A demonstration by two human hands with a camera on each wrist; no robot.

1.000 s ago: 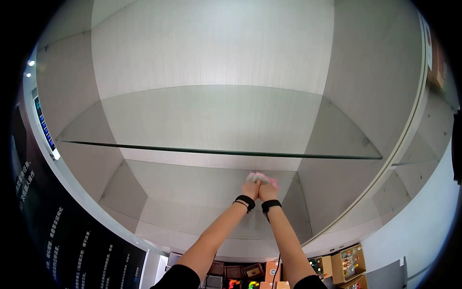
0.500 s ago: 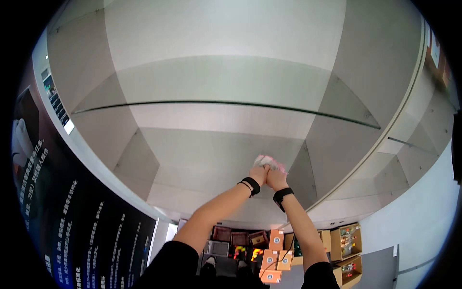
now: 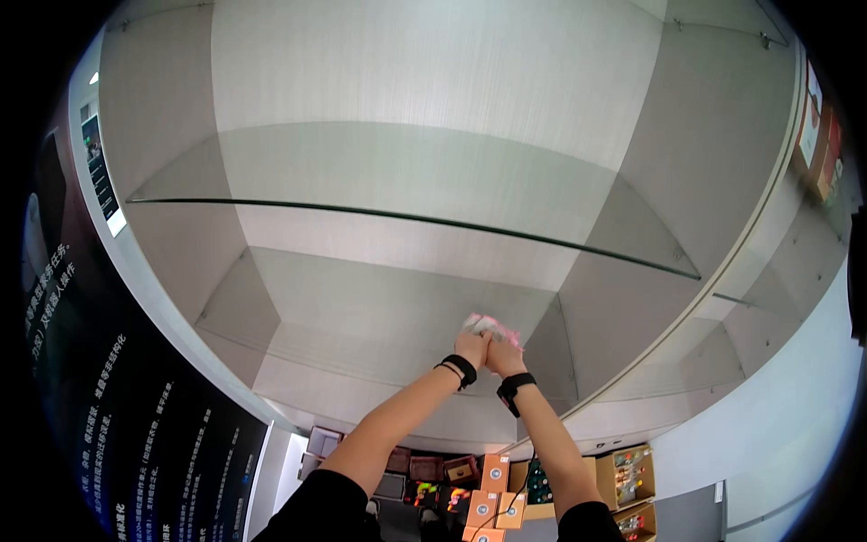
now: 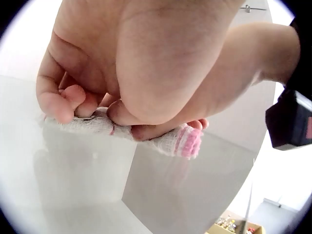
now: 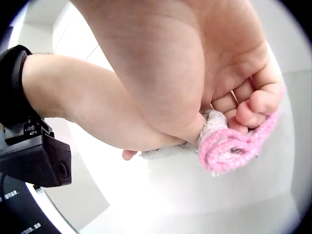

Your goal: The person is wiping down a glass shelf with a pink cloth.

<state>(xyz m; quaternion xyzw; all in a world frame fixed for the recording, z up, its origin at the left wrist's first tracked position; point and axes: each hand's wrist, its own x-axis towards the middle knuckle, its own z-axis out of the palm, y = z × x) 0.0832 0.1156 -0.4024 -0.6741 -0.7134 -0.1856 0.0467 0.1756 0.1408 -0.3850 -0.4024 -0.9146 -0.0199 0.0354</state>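
A white cloth with a pink edge (image 3: 492,325) is bunched over the lower glass shelf (image 3: 361,294) of a pale cabinet. My left hand (image 3: 472,347) grips its left part with curled fingers, while my right hand (image 3: 506,358) holds the part beside it. The two hands touch at the thumbs. In the left wrist view the cloth (image 4: 87,125) looks folded into a flat strip under the fingers. From the right wrist, its pink end (image 5: 226,151) shows as a rolled layer below my right fingertips (image 5: 251,114).
An upper glass shelf (image 3: 397,172) spans the cabinet, its front edge above my hands. Orange boxes (image 3: 495,470) and cartons of bottles (image 3: 628,479) stand on the floor below. A black panel with white text (image 3: 126,434) stands at the left.
The head view has tilted and shifted, bringing more of the floor boxes into sight. Both hands keep hold of the cloth and sit slightly farther from the shelf's back edge.
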